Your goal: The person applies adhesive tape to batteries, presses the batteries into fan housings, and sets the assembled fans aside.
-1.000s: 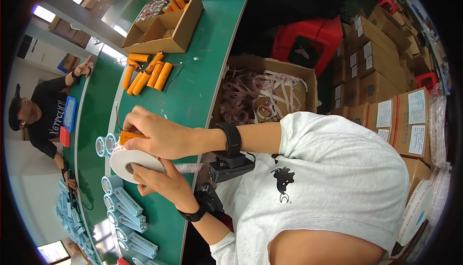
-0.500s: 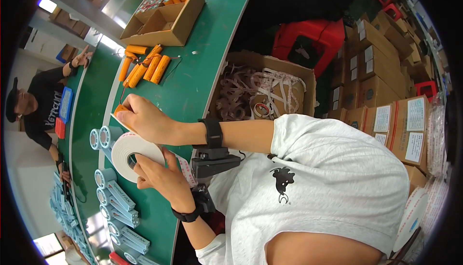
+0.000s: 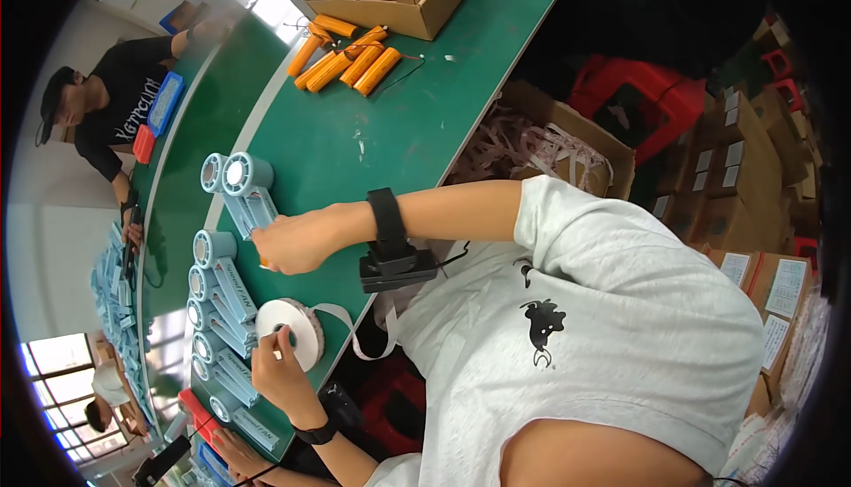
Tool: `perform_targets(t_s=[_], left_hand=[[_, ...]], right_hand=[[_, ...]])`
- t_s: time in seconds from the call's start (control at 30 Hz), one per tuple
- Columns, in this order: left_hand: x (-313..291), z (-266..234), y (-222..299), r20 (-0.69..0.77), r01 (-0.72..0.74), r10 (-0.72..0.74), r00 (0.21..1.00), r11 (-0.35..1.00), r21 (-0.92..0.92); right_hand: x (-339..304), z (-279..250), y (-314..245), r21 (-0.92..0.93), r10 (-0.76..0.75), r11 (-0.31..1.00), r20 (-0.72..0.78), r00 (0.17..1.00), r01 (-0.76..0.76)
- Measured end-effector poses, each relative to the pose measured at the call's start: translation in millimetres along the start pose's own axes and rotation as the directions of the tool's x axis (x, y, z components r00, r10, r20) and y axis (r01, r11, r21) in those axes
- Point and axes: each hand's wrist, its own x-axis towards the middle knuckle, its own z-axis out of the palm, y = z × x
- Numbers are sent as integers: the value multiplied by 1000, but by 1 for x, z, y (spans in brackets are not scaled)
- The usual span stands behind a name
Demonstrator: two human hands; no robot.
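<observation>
My right hand (image 3: 306, 241) is closed at the table, next to the pale blue handheld fans. A small bit of an orange battery (image 3: 264, 263) shows under its fingers; the rest is hidden by the hand. Below it, my left hand (image 3: 288, 382) has its fingertips at the core of a white tape roll (image 3: 306, 335), gripping it. A loose strip of tape (image 3: 362, 345) runs off the roll and loops over the table edge towards my shirt. Two fans (image 3: 248, 174) lie just beyond my right hand, and several more fans (image 3: 232, 292) form a row beside the roll.
Several orange batteries (image 3: 341, 66) with thin wires lie on the green table (image 3: 408, 124), near a divided cardboard box (image 3: 441, 10). A carton of tape scraps (image 3: 612, 132) and a red stool (image 3: 651, 88) stand right. Another person's hand (image 3: 238, 456) is at lower left; a co-worker (image 3: 111, 101) sits across.
The view has shifted. My right hand has moved from above the tape roll to beside the fans, with the battery mostly covered. My left hand and the roll are now apart from it, lower down.
</observation>
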Motion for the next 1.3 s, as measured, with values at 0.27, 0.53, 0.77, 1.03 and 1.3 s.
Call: perform_targets(t_s=[0.27,0.53,0.77,1.03,1.3], left_hand=[[130,-21,82,-143,-646,773,618,603,469],[140,12,85,253,-585,680,688,727,-361],[138,25,66,-6,-756,798,603,569,-324],[127,28,77,68,-864,862,503,502,31],[116,32,80,14,-801,801,598,597,42]], right_hand=[[-53,-48,-43,-230,54,969,540,840,85],[-150,-97,-25,289,16,954,-329,944,85],[-146,-91,-4,619,145,765,-434,889,177],[-120,-105,-13,665,118,741,-264,957,92],[-97,-106,-21,227,-85,960,-312,946,161]])
